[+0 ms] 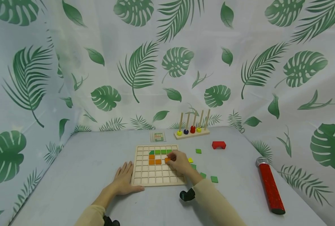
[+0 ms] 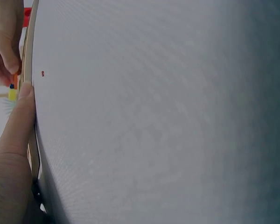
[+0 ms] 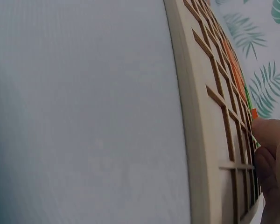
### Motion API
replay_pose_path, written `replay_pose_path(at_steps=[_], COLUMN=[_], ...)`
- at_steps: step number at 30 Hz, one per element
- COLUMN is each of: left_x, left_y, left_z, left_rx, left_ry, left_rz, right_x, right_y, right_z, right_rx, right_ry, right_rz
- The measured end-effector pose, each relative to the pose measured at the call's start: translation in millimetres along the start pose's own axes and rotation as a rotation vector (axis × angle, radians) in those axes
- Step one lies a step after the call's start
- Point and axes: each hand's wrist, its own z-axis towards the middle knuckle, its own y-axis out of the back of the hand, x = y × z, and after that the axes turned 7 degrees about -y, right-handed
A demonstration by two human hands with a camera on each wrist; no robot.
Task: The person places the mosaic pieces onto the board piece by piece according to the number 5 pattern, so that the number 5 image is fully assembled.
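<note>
A wooden grid board (image 1: pixel 144 180) lies on the table, with a row of green tiles (image 1: pixel 163 152) and several orange tiles (image 1: pixel 151 162) set in its cells. Between thumb and fingers, my right hand (image 1: pixel 181 162) pinches an orange tile (image 1: pixel 167 160) over the board's right half. The tile's corner (image 3: pixel 254 113) peeks out beyond the fingertips in the right wrist view. My left hand (image 1: pixel 124 179) rests flat with spread fingers at the board's left edge. In the left wrist view its thumb (image 2: pixel 19 116) lies along the board's near edge.
Loose green tiles (image 1: pixel 214 179) and a yellow tile (image 1: pixel 190 160) lie right of the board. Behind it are a pattern card (image 1: pixel 157 137) and a peg stand (image 1: pixel 192 134) with coloured beads. A red arch block (image 1: pixel 218 144) and a red tube (image 1: pixel 271 186) sit further right.
</note>
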Motion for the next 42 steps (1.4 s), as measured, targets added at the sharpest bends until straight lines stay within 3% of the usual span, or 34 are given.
replay_pose_path(at_steps=[18, 28, 35, 42], left_x=[0.4, -1.0, -1.5, 2.0], left_y=[-1.7, 0.9, 0.8, -1.4], left_z=[0.2, 0.0, -1.3, 0.9], left_rx=[0.003, 0.008, 0.006, 0.000], left_ry=[0.011, 0.007, 0.011, 0.017], left_rz=[0.002, -0.002, -0.014, 0.008], right_x=[1.9, 5.4, -1.5, -16.7], right_y=[-14.8, -12.8, 1.3, 32.5], right_z=[-2.7, -3.4, -6.0, -11.0], right_rx=[-0.037, -0.019, -0.100, -0.179], right_ry=[0.024, -0.035, 0.020, -0.069], right_rz=[-0.033, -0.040, -0.012, -0.075])
